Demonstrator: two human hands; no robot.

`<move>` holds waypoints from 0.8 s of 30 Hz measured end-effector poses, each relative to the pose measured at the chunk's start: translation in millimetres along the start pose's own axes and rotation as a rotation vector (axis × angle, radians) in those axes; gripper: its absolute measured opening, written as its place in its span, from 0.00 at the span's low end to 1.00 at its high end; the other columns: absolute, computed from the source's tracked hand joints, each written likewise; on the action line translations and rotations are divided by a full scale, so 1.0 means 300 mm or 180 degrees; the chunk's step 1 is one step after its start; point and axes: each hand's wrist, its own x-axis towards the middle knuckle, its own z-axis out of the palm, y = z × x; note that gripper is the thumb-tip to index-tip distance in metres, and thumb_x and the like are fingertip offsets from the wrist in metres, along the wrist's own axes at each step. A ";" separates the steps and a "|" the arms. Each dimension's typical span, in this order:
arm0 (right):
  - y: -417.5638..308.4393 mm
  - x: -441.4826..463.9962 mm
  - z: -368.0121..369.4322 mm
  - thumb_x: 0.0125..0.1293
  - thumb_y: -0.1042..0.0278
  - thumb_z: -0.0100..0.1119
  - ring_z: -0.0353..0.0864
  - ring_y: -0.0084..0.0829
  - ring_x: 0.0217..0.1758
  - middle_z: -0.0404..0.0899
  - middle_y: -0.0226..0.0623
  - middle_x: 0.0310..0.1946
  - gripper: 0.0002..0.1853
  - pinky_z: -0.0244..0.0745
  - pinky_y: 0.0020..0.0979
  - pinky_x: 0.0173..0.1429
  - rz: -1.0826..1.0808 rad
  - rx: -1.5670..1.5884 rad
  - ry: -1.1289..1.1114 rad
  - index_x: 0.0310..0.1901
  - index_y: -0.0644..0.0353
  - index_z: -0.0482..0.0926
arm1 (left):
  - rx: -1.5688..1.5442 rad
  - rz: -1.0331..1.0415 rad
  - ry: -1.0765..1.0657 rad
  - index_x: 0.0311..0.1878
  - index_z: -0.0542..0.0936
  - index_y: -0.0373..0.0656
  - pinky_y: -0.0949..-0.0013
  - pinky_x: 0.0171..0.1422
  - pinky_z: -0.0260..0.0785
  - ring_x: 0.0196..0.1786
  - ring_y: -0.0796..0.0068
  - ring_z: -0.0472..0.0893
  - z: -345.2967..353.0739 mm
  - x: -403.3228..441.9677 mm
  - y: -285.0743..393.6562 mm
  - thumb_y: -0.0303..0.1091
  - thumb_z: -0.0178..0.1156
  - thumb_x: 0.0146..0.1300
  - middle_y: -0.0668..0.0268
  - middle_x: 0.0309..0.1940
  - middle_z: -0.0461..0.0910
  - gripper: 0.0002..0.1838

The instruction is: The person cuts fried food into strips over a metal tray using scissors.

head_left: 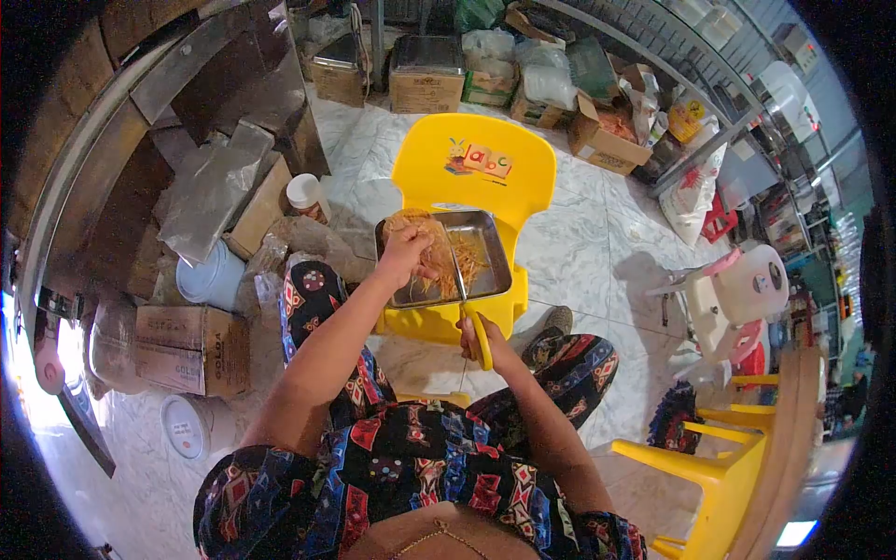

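A yellow child's chair [474, 187] stands in front of me with a shallow metal tray [501, 245] on its seat. My left hand [407, 256] is closed on a thin orange-brown sheet [435, 245], whose exact kind I cannot make out, over the tray's left side. My right hand [492, 347] grips yellow-handled scissors [482, 342] at the tray's front edge. Their blades reach up along the right side of the sheet. Thin orange strips [469, 261] lie in the tray, right of the blades.
To the left are a cardboard box [191, 347], a light blue bucket [209, 277] and a white-lidded jar [306, 194]. Boxes [427, 89] line the back under a metal rack. On the right stand a white child seat [737, 294] and a yellow stool [719, 471].
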 end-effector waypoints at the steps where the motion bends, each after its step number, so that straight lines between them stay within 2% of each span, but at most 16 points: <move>1: 0.016 0.007 -0.001 0.60 0.48 0.47 0.63 0.18 0.14 0.62 0.26 0.14 0.19 0.64 0.22 0.19 -0.0029 0.0076 0.0063 0.36 0.59 0.67 | 0.0015 -0.0020 -0.0045 0.46 0.68 0.38 0.66 0.19 0.75 0.30 0.70 0.76 -0.001 0.003 -0.004 0.31 0.51 0.58 0.66 0.35 0.71 0.13; 5: -0.041 -0.022 0.008 0.60 0.49 0.50 0.61 0.18 0.12 0.61 0.25 0.12 0.18 0.61 0.21 0.17 0.0089 0.0180 0.0100 0.32 0.59 0.67 | 0.0037 -0.0092 -0.0102 0.49 0.67 0.36 0.65 0.20 0.75 0.32 0.67 0.76 -0.006 0.011 -0.009 0.31 0.51 0.58 0.62 0.42 0.69 0.17; 7: -0.053 -0.030 0.003 0.59 0.50 0.52 0.59 0.17 0.10 0.59 0.24 0.11 0.17 0.59 0.21 0.15 0.0197 0.0101 0.0194 0.28 0.57 0.66 | -0.0031 -0.0076 -0.0021 0.53 0.64 0.34 0.65 0.21 0.76 0.32 0.64 0.76 -0.033 0.054 -0.057 0.31 0.51 0.58 0.59 0.49 0.65 0.20; 10: -0.076 -0.038 0.004 0.58 0.51 0.54 0.58 0.17 0.09 0.58 0.23 0.10 0.17 0.58 0.22 0.14 0.0420 0.0283 0.0204 0.24 0.56 0.65 | -0.0063 -0.0115 -0.0125 0.55 0.62 0.33 0.64 0.21 0.76 0.34 0.62 0.76 -0.027 0.035 -0.032 0.32 0.52 0.58 0.56 0.54 0.60 0.23; 14: -0.040 -0.019 -0.002 0.58 0.51 0.53 0.60 0.18 0.10 0.60 0.24 0.11 0.17 0.60 0.22 0.15 0.0154 0.0012 0.0238 0.26 0.56 0.65 | -0.0011 -0.0115 0.0009 0.51 0.66 0.34 0.64 0.21 0.76 0.33 0.65 0.76 -0.023 0.032 -0.033 0.32 0.52 0.58 0.58 0.47 0.65 0.19; 16: -0.030 -0.012 -0.004 0.59 0.49 0.51 0.62 0.18 0.12 0.61 0.24 0.12 0.18 0.61 0.22 0.16 -0.0028 0.0032 0.0164 0.28 0.57 0.65 | 0.0092 -0.0454 -0.0453 0.45 0.69 0.37 0.64 0.21 0.75 0.31 0.68 0.75 -0.038 0.058 -0.068 0.33 0.52 0.58 0.62 0.39 0.68 0.14; 17: -0.024 -0.007 -0.005 0.59 0.49 0.51 0.62 0.18 0.12 0.61 0.24 0.12 0.18 0.61 0.22 0.16 -0.0029 0.0035 0.0165 0.28 0.57 0.65 | 0.0095 -0.0454 -0.0454 0.45 0.69 0.37 0.64 0.21 0.75 0.31 0.68 0.75 -0.027 0.043 -0.066 0.33 0.52 0.58 0.62 0.39 0.68 0.14; 19: -0.014 -0.003 -0.007 0.59 0.48 0.50 0.63 0.18 0.14 0.62 0.25 0.13 0.19 0.62 0.22 0.17 -0.0078 0.0107 0.0226 0.29 0.57 0.65 | 0.0167 -0.0541 -0.0570 0.59 0.57 0.42 0.63 0.23 0.75 0.37 0.70 0.76 0.002 0.009 -0.071 0.32 0.52 0.58 0.66 0.45 0.69 0.26; 24: -0.060 -0.026 0.003 0.59 0.47 0.51 0.61 0.17 0.12 0.60 0.24 0.13 0.19 0.59 0.21 0.16 0.0043 0.0006 0.0288 0.28 0.57 0.65 | 0.0081 -0.0521 -0.0592 0.63 0.52 0.44 0.63 0.24 0.76 0.42 0.71 0.74 0.007 0.006 -0.075 0.32 0.52 0.58 0.66 0.48 0.66 0.30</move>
